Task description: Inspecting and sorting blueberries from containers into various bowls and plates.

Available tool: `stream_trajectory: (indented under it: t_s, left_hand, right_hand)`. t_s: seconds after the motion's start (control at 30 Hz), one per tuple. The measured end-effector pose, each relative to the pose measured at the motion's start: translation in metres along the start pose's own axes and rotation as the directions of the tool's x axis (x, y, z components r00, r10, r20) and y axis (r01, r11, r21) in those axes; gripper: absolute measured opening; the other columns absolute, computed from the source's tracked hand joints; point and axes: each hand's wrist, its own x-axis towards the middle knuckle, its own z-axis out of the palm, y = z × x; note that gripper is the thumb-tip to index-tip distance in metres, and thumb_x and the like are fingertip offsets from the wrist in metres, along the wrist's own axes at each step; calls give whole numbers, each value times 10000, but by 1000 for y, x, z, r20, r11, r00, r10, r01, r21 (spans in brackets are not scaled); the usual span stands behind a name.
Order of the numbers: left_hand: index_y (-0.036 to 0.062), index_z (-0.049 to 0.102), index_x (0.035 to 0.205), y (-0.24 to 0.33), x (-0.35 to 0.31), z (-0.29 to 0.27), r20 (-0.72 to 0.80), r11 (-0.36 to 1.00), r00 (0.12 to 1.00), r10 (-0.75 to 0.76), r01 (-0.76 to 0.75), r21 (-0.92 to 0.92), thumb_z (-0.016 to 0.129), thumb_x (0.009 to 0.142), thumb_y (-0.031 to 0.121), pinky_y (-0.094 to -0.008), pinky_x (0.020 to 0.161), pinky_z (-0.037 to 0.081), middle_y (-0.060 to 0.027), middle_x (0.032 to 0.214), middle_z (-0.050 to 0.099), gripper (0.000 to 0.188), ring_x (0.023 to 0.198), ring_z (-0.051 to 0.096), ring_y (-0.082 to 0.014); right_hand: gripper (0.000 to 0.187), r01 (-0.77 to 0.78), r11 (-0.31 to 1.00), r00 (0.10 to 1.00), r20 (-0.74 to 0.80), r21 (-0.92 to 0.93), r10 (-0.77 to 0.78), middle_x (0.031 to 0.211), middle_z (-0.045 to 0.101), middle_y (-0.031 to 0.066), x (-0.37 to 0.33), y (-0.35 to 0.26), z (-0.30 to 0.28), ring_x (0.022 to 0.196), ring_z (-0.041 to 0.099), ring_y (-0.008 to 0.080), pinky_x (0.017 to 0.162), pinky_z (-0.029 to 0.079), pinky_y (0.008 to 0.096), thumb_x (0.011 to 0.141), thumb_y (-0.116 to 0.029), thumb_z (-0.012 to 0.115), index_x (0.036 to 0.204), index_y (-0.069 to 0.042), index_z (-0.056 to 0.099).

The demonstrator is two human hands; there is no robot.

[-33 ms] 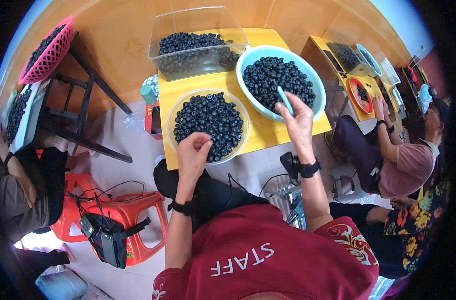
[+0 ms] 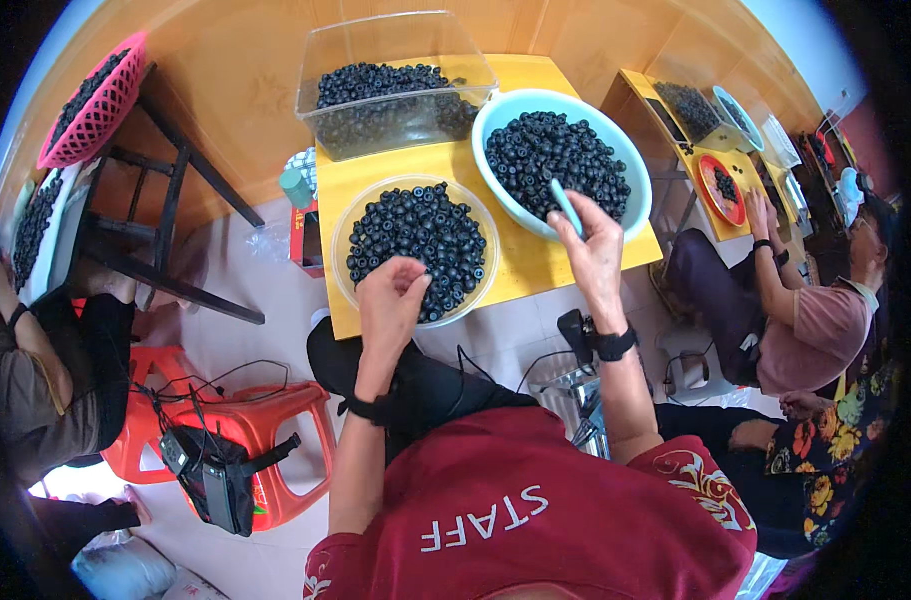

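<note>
**Black pieces at a pinch, slim tool to the right**

Small round black pieces (image 2: 410, 225) fill the round tub (image 2: 492, 235) beneath the left hand (image 2: 389, 305); its fingertips are pinched together, contents unclear. The right hand (image 2: 597, 250) grips a pale-blue stick-like tool (image 2: 565, 207). Both hands have barely shifted, so work seems little advanced. Beyond the right hand, a pale-blue basin (image 2: 637, 187) holds more pieces; beyond the left, so does a clear rectangular bin (image 2: 375, 42).
</note>
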Motion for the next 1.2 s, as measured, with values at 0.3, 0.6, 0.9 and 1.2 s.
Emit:
stream_trajectory:
  t_s: [0.3,0.6,0.9,1.2]
  left_hand:
    - [22,567,804,-13,37,42,18,842,977,211,-191,505,708,635,38,-363,640,447,-110,722,559,220,696,557,-262]
    - [1,591,955,20,15,-4,260,714,933,-248,358,-601,563,786,-38,-255,681,522,-35,863,589,175,779,614,-129]
    - [6,580,1045,14,-17,-14,363,390,921,-142,389,-834,595,815,20,-253,709,521,-73,912,616,230,762,611,-133]
    - [32,567,949,9,-24,-14,380,261,922,-81,387,-884,614,809,26,-244,691,528,-73,882,617,148,756,610,-129]
  right_hand:
    - [184,-199,978,962,178,-67,208,718,603,-13,-41,0,-3,634,499,40,576,419,199,798,-88,643,962,-7,660]
    - [213,-189,979,936,317,80,155,732,630,55,-54,-21,8,640,534,72,552,433,228,793,-129,653,952,12,640]
    - [158,67,997,867,491,40,-78,686,594,96,-63,-63,25,543,558,203,500,422,304,797,-141,628,911,-33,651]
    - [162,189,982,853,498,-14,-157,661,585,100,-66,-70,27,549,564,225,509,437,318,802,-178,630,883,-41,656]
